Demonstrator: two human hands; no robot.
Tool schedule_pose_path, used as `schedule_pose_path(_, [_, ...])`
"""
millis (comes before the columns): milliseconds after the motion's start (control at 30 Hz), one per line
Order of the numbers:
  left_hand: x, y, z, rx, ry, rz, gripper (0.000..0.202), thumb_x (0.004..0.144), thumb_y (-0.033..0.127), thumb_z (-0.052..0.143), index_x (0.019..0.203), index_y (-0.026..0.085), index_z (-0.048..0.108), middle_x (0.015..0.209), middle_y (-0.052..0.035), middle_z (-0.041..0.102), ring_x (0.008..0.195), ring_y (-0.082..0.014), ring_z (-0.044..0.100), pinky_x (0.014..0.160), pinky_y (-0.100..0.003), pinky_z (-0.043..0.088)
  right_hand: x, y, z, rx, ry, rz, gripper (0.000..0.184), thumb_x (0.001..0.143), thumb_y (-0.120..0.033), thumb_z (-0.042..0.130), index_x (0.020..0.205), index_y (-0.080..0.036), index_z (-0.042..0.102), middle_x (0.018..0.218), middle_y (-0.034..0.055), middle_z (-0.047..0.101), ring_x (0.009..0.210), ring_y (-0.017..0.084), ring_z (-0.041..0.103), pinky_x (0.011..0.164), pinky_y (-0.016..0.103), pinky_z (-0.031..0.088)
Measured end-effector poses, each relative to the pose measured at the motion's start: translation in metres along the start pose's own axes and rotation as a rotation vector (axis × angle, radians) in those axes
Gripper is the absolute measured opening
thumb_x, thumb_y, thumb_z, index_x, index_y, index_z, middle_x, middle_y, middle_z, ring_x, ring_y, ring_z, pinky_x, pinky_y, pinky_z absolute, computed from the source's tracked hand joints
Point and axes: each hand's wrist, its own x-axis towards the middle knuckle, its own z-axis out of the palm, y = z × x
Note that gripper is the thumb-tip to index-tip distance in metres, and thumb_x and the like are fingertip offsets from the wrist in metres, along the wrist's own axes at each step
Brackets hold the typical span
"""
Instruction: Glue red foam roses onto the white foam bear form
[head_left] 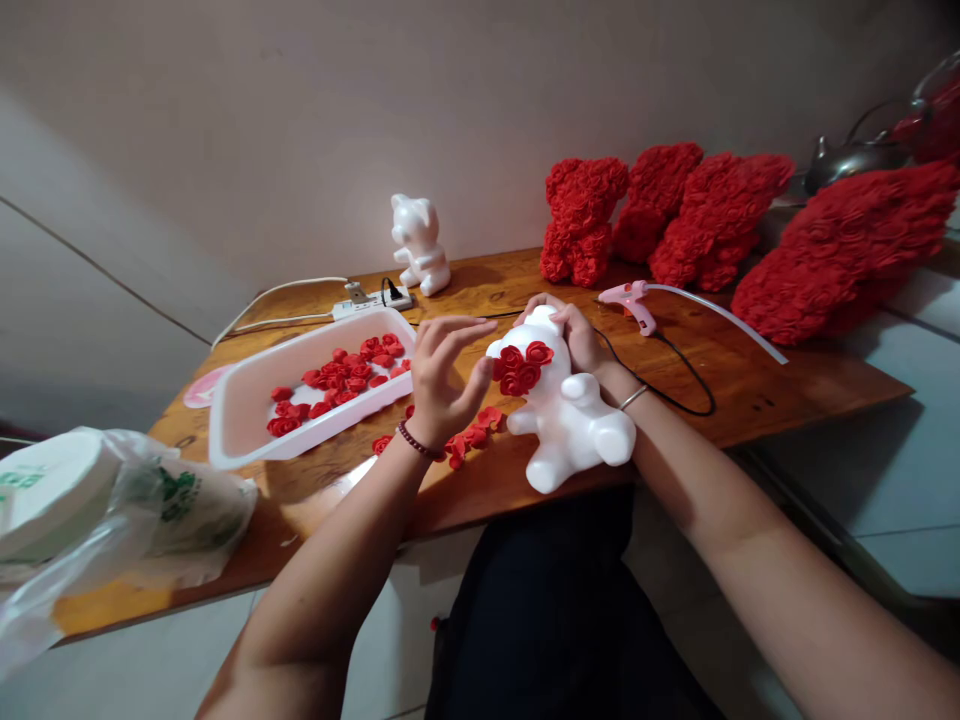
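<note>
A white foam bear (574, 430) is tilted back at the table's front edge, its legs toward me. My right hand (577, 335) grips it behind the head, fingers wrapped around an ear. Several red foam roses (520, 370) cover part of the bear's face. Beside them is my left hand (448, 375), its fingers and thumb apart and nothing visible between them. The thumb tip comes close to the leftmost rose; whether it touches, I cannot tell. Loose red roses (476, 437) lie on the table below that hand, partly hidden by the wrist.
A white plastic tray (225, 420) with red roses stands left. A pink glue gun (634, 303) with a long glue stick lies right, its cord trailing. Behind are a bare white bear (420, 245), a power strip (371, 300) and several rose-covered bears (585, 220). Bagged rolls (180, 505) sit front left.
</note>
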Motion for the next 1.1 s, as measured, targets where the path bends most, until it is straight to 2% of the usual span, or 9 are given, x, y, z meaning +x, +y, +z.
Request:
schedule_pose_path(133, [-0.004, 0.000, 0.003, 0.012, -0.110, 0.047, 0.031, 0.092, 0.029, 0.060, 0.121, 0.024, 0.069, 0.110, -0.0076, 0.069, 0.100, -0.0227, 0.065, 0.092, -0.041, 0.050, 0.003, 0.011, -0.005, 0.240, -0.076, -0.035, 0.027, 0.093, -0.036, 0.029, 0.090, -0.024, 0.052, 0.091, 0.0014, 0.071, 0.078, 0.015, 0.063, 0.078, 0.030, 0.053])
schedule_pose_path(367, [-0.004, 0.004, 0.002, -0.082, -0.189, -0.064, 0.035, 0.098, 0.041, 0.051, 0.124, 0.025, 0.068, 0.125, -0.0099, 0.064, 0.115, -0.0260, 0.060, 0.102, -0.047, 0.047, 0.009, 0.023, -0.004, 0.326, -0.100, 0.007, 0.026, 0.083, -0.044, 0.041, 0.092, -0.025, 0.055, 0.091, 0.0034, 0.068, 0.078, 0.021, 0.063, 0.076, 0.035, 0.053])
schedule_pose_path(533, [-0.002, -0.006, 0.010, -0.100, -0.071, -0.422, 0.025, 0.098, 0.037, 0.057, 0.112, 0.022, 0.072, 0.110, -0.0081, 0.069, 0.101, -0.0205, 0.064, 0.082, -0.032, 0.052, 0.024, 0.043, 0.007, 0.234, 0.084, 0.144, 0.024, 0.074, -0.041, 0.048, 0.088, -0.023, 0.056, 0.085, 0.0025, 0.067, 0.076, 0.018, 0.060, 0.073, 0.030, 0.049])
schedule_pose_path(633, [-0.001, -0.019, 0.013, -0.134, 0.014, -0.672, 0.021, 0.095, 0.033, 0.060, 0.103, 0.019, 0.073, 0.103, -0.0072, 0.072, 0.090, -0.0175, 0.065, 0.080, -0.030, 0.051, 0.029, 0.055, 0.013, 0.246, 0.138, 0.228, 0.024, 0.072, -0.040, 0.050, 0.085, -0.022, 0.058, 0.082, 0.0015, 0.066, 0.075, 0.017, 0.058, 0.073, 0.029, 0.048])
schedule_pose_path(733, [0.003, -0.025, 0.009, -0.226, -0.081, -0.802, 0.019, 0.091, 0.035, 0.067, 0.095, 0.018, 0.074, 0.097, -0.0068, 0.075, 0.087, -0.0174, 0.067, 0.078, -0.029, 0.052, 0.032, 0.064, 0.013, 0.236, 0.129, 0.243, 0.024, 0.071, -0.041, 0.050, 0.081, -0.021, 0.058, 0.079, 0.0006, 0.063, 0.073, 0.015, 0.056, 0.072, 0.028, 0.047])
schedule_pose_path(833, [0.007, -0.020, 0.003, -0.219, -0.301, -0.740, 0.022, 0.088, 0.041, 0.073, 0.092, 0.019, 0.075, 0.095, -0.0062, 0.076, 0.084, -0.0179, 0.068, 0.075, -0.029, 0.053, 0.035, 0.066, 0.006, 0.163, 0.157, 0.260, 0.021, 0.069, -0.037, 0.051, 0.079, -0.021, 0.058, 0.075, -0.0012, 0.059, 0.070, 0.014, 0.053, 0.069, 0.027, 0.045])
schedule_pose_path(900, [0.008, -0.015, 0.000, -0.142, -0.384, -0.644, 0.021, 0.087, 0.040, 0.074, 0.096, 0.021, 0.076, 0.097, -0.0060, 0.075, 0.087, -0.0181, 0.067, 0.075, -0.029, 0.053, 0.036, 0.062, 0.000, 0.096, 0.171, 0.250, 0.016, 0.068, -0.031, 0.051, 0.079, -0.021, 0.058, 0.076, -0.0011, 0.061, 0.071, 0.014, 0.054, 0.070, 0.027, 0.045])
schedule_pose_path(1033, [0.006, -0.005, 0.000, -0.027, -0.422, -0.534, 0.024, 0.090, 0.036, 0.073, 0.109, 0.022, 0.075, 0.108, -0.0069, 0.073, 0.092, -0.0169, 0.067, 0.077, -0.028, 0.054, 0.035, 0.052, -0.006, -0.083, 0.110, 0.256, 0.018, 0.068, -0.021, 0.046, 0.079, -0.021, 0.060, 0.080, 0.0014, 0.066, 0.075, 0.017, 0.057, 0.072, 0.028, 0.047])
schedule_pose_path(1100, [0.005, -0.002, 0.001, 0.004, -0.427, -0.519, 0.026, 0.091, 0.035, 0.073, 0.113, 0.022, 0.074, 0.110, -0.0069, 0.072, 0.092, -0.0162, 0.067, 0.078, -0.028, 0.055, 0.032, 0.049, -0.006, -0.212, 0.077, 0.195, 0.018, 0.071, -0.021, 0.045, 0.079, -0.020, 0.061, 0.085, 0.0033, 0.069, 0.081, 0.018, 0.060, 0.078, 0.030, 0.048])
